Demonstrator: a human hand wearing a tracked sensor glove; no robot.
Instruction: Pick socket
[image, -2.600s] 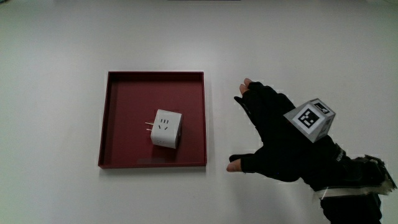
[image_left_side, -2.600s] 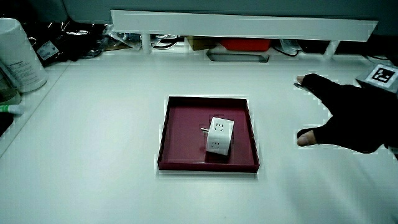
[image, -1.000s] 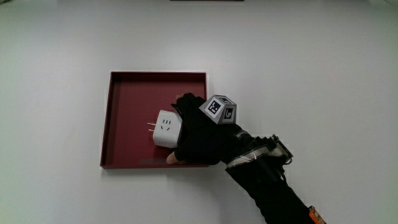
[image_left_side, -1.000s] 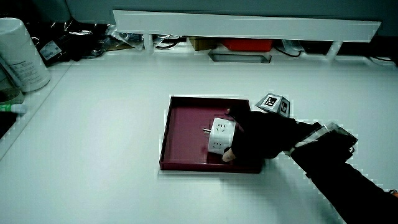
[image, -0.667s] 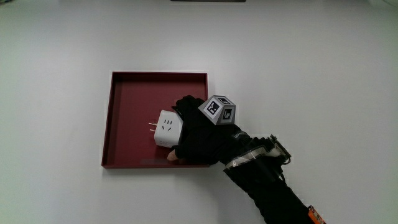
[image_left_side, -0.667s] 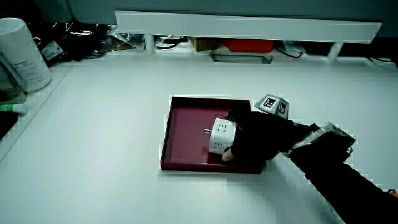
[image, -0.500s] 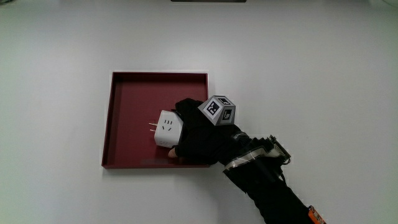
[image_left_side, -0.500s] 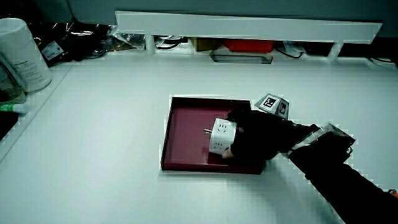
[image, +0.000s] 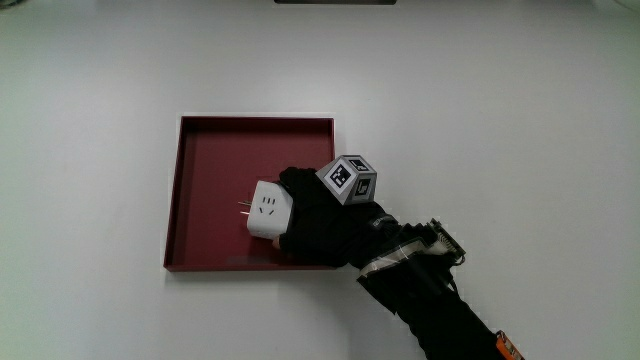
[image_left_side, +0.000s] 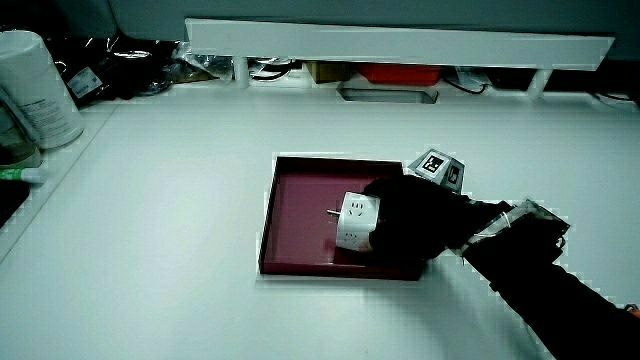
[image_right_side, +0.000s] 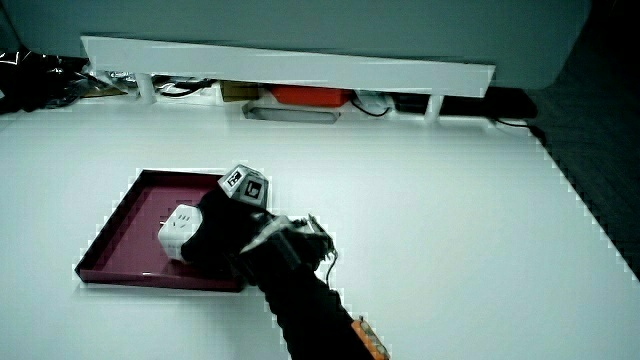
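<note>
Socket (image: 266, 211): small white cube-shaped plug adapter, glossy plastic. Face with slot holes points up and a bit away from the hand (image: 318, 222); slots read as dark short marks. Two metal prongs stick out of the side turned away from the hand, roughly level. Body looks slightly tilted; whether it touches the surface under it can't be told. The hand's fingers wrap its hand-side face and the edge nearer the person, covering that part. Also seen in both side views (image_left_side: 353, 222) (image_right_side: 178, 231), tucked against the glove's fingers.
</note>
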